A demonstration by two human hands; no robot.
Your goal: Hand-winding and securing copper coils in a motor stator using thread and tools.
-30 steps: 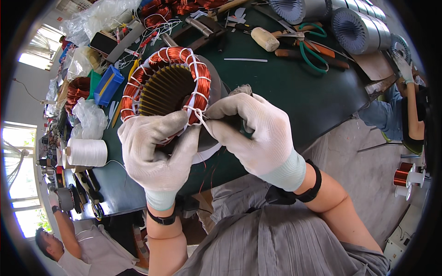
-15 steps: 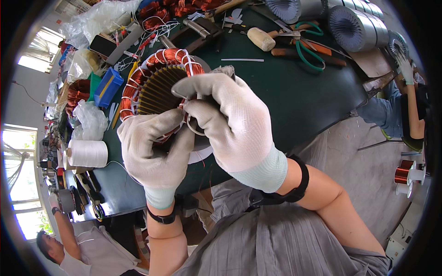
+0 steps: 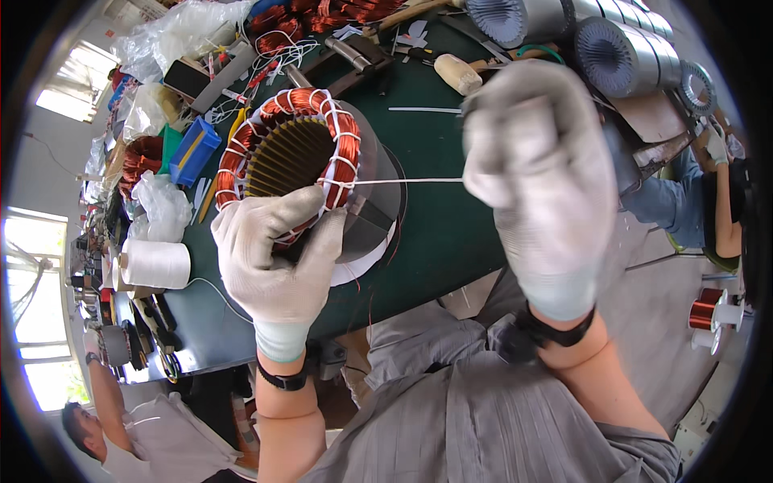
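— Since the earlier frame, right hand (image 3: 541,173) has drawn away from the stator (image 3: 310,173), white cord (image 3: 407,180) pulled taut.

— Grips?

— Right fist apparently clamped on cord; left hand (image 3: 278,258) clasps stator winding, mid-bench (image 3: 439,233).

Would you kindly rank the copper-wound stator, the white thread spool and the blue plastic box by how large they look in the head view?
1. Copper-wound steel stator, clearly the largest.
2. White thread spool.
3. Blue plastic box, which looks close to the spool in size; it lies farther from the camera and is seen at an angle, so this last order is unsure.
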